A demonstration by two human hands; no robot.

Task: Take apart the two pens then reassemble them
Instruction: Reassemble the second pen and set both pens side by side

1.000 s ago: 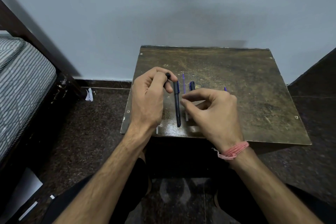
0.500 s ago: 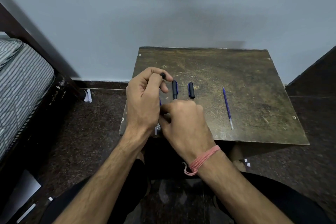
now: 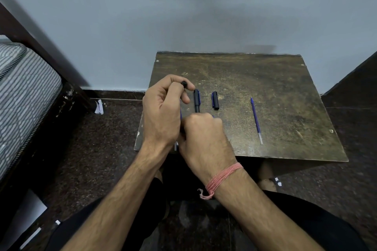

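Left hand [image 3: 163,112] pinching one small black end piece [image 3: 184,83], right hand [image 3: 204,138] curled, contents hidden, one loose cap [image 3: 215,100], one refill [image 3: 256,121].

Capped black pen [image 3: 196,100] lies lengthwise on table, near end hidden; loose black cap w/ blue clip [image 3: 215,100] just right; blue refill [image 3: 256,120] farther right, well apart.

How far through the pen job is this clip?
Mid-job. Done: a refill and a loose cap lie apart on the table. In hand: left hand pinches a small black piece; right hand grips something hidden beside a capped barrel. Left: reassembly.
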